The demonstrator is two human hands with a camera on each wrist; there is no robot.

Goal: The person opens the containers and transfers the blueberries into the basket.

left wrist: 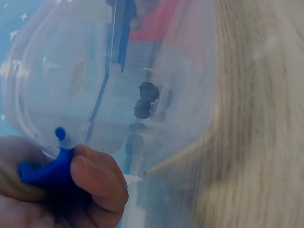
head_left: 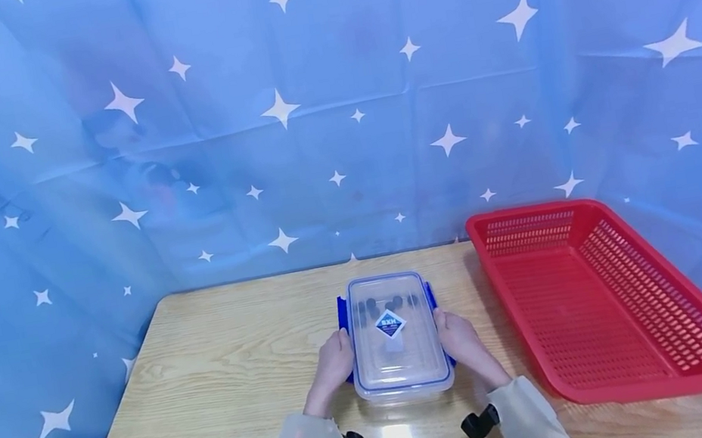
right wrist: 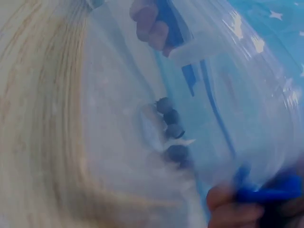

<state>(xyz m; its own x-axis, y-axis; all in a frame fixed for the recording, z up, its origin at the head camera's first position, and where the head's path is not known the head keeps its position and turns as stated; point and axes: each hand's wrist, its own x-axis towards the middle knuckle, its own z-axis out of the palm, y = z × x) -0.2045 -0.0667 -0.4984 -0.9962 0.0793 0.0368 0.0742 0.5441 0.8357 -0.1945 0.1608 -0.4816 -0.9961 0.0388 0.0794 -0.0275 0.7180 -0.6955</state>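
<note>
A clear plastic food container (head_left: 401,364) with a blue-edged lid is in the middle of the head view, over the wooden table. Its lid is on and bears a blue-and-white diamond label (head_left: 391,324). My left hand (head_left: 334,359) grips its left side, thumb and fingers around a blue latch flap (left wrist: 52,171) that stands out from the wall. On the opposite side my right hand (head_left: 461,337) holds the other blue flap (right wrist: 270,194) likewise. Several small dark round things like blueberries (right wrist: 172,124) show through the wall, gathered toward the far end.
A large red plastic basket (head_left: 654,389) with slotted walls stands on the right of the wooden table (head_left: 213,394), close to my right forearm. Behind the table hangs a blue curtain (head_left: 370,162) with white stars. Black wrist mounts (head_left: 480,424) sit at both sleeves.
</note>
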